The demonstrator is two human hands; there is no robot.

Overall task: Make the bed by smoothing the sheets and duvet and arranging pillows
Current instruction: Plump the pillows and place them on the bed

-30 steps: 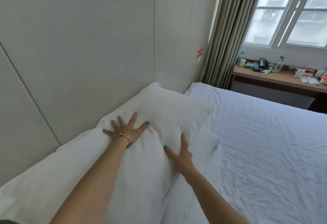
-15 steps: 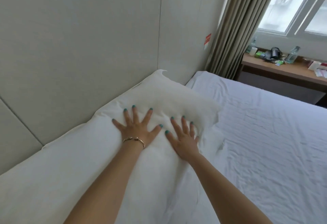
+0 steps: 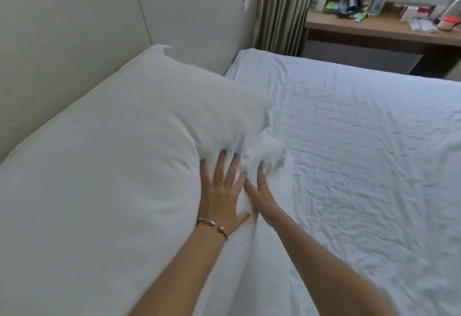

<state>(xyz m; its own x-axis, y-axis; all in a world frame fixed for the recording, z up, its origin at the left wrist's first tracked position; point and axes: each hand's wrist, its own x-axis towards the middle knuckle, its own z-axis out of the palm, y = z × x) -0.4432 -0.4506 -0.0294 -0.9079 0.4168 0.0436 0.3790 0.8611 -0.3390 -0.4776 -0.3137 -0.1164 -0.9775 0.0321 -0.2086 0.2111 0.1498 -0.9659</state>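
Observation:
A large white pillow (image 3: 119,146) lies along the padded wall at the head of the bed. My left hand (image 3: 222,191), with a bracelet at the wrist, presses flat on the pillow's right edge, fingers spread and straight. My right hand (image 3: 262,191) lies just beside it with straight fingers on the loose bunched pillowcase flap (image 3: 267,151) at the pillow's corner. The white sheet (image 3: 361,153) covers the mattress to the right and is creased all over.
A grey padded wall (image 3: 74,29) runs behind the pillow. A beige curtain (image 3: 282,9) hangs at the far corner. A wooden desk (image 3: 374,29) beyond the bed carries bottles, a paper roll and several small items.
Both hands slid from the middle of the pillow's top toward its right edge and now lie closer together. The view has tipped downward and closer to the bed.

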